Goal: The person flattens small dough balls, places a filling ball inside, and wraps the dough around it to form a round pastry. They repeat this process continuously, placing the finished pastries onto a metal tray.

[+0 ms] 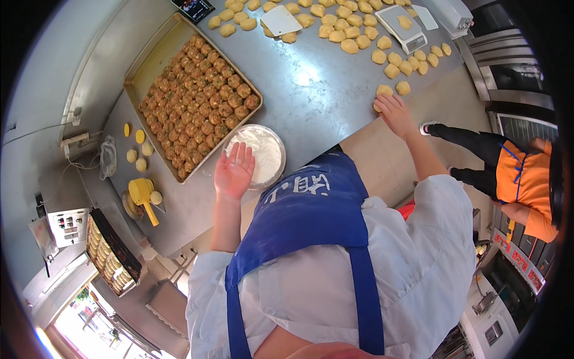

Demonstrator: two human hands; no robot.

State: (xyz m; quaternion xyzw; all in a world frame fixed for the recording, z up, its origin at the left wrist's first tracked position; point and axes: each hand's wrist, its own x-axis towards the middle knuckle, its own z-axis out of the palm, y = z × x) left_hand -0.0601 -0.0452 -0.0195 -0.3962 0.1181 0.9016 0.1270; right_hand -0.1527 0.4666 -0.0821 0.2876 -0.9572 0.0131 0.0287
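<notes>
My left hand (235, 172) is palm up with its fingers slightly apart and nothing on the palm. It hovers over the left side of a round bowl of white flour (265, 155). My right hand (397, 116) reaches to the front edge of the metal table. Its fingers lie over a pale yellow dough piece (376, 107) that is partly covered, and the thumb is hidden. Against the fingertips rests another dough piece (384, 89), with one more (403, 87) just beyond. A large metal tray (150, 67) beside the bowl carries rows of meatball-like filling balls (197, 107).
Many dough pieces (352, 32) cover the far side, with a white scraper (281, 20) among them. A digital scale (402, 29) stands far right. At left are a yellow scoop (141, 192) and a plastic bag (108, 157). A person in an orange top (522, 175) stands at right.
</notes>
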